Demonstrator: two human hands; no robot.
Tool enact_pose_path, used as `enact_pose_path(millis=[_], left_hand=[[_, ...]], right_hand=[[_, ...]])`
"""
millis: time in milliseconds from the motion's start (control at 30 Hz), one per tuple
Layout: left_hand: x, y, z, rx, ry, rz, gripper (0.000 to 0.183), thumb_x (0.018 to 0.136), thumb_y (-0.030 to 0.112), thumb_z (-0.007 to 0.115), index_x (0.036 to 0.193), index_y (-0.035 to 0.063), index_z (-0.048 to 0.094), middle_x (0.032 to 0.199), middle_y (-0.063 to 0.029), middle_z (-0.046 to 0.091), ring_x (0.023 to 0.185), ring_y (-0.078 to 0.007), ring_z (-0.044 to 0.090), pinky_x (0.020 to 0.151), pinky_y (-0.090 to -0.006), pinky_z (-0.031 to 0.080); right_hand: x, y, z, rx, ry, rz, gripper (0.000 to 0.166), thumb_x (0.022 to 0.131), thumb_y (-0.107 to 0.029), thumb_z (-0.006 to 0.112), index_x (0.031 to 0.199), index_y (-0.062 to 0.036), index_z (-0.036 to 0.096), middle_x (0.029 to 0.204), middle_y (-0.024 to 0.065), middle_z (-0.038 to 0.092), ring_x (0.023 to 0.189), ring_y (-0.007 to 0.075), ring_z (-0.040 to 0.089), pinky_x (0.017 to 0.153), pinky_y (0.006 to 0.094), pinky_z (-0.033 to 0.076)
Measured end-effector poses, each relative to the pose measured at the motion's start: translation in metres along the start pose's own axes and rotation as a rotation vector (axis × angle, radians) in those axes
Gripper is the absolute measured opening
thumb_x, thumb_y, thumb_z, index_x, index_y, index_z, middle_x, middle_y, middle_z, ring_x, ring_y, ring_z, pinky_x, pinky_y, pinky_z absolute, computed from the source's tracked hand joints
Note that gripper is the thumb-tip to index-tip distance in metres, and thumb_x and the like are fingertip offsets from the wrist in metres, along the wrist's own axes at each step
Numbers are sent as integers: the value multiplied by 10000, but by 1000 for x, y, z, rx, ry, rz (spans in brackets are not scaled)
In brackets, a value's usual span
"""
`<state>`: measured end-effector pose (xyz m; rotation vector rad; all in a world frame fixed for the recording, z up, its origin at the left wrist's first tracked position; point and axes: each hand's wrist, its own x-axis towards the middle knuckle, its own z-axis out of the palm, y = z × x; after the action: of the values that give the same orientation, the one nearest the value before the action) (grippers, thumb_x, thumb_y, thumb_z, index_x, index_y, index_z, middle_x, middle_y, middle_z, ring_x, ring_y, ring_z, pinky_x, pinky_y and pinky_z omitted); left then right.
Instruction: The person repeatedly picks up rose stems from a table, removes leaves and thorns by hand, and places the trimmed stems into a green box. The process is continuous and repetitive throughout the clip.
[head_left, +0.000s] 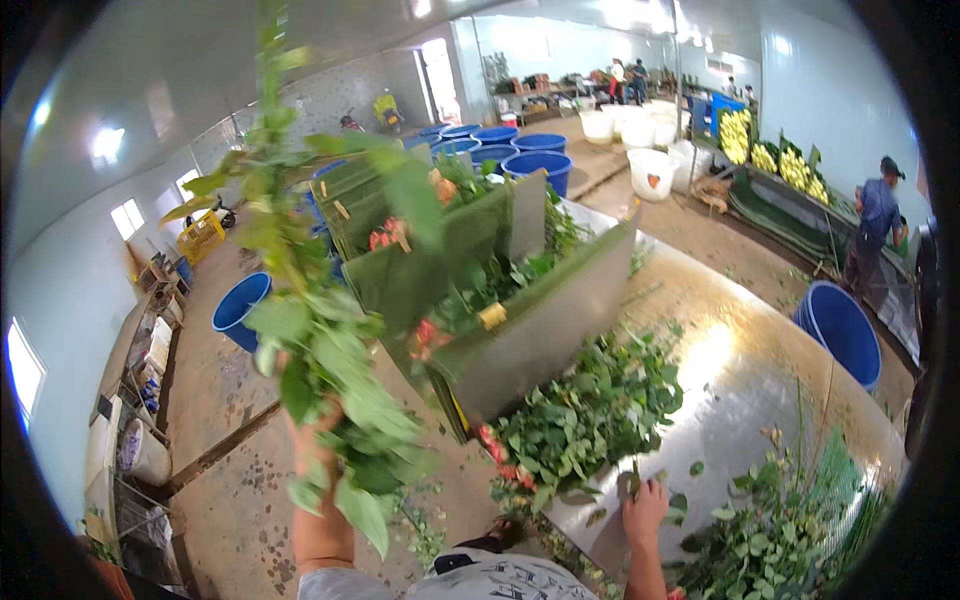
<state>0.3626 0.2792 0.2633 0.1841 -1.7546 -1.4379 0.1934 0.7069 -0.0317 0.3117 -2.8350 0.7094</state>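
My left hand (319, 409) is raised at the left, closed around a long leafy stem (337, 360) that reaches up to the picture's top edge; leaves cover much of the fingers. Over the metal table (712, 405), my right hand (646, 504) is low near its front edge, beside loose leaves; whether its fingers grip anything is unclear. A heap of leafy rose stems (592, 412) with pinkish-red blooms (504, 457) at its left end lies in front of the nearest divider (540, 330). More leafy stems (757, 525) lie at the lower right, by green netting (832, 469).
Green cloth-covered dividers (435, 277) hold more flowers behind the table. A blue bucket (241, 311) stands on the floor at left, stacked blue buckets (836, 334) at right. White tubs (651, 174) stand farther back. A person (877, 217) stands by the right-hand bench.
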Motion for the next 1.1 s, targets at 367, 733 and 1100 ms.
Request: enact_pose_path(millis=[367,733,1100], left_hand=[[314,-90,-122,-196,175,64,340,844,181,607,1136,9,576,962,-69,620,850,-165,590,757,-325,480],[609,-121,2,-155,-332,263,643,756,76,697,1332,18,419,1166,-80,577,1040,-151,523,890,-282,429],[658,-145,73,-57,-375,439,629,778,-28,638,1356,64,407,1111,-73,585,985,-150,542,870,-269,415]], right_hand=[[10,-26,27,-190,-56,214,552,787,-274,602,1314,-163,480,1228,184,523,1112,351,484,947,436,396],[23,-163,-2,-466,62,428,446,796,-244,581,1227,-147,518,1057,186,574,949,346,548,823,449,441],[57,-187,32,-445,56,566,369,775,-215,581,1127,-109,555,1018,199,589,924,351,564,795,442,453]])
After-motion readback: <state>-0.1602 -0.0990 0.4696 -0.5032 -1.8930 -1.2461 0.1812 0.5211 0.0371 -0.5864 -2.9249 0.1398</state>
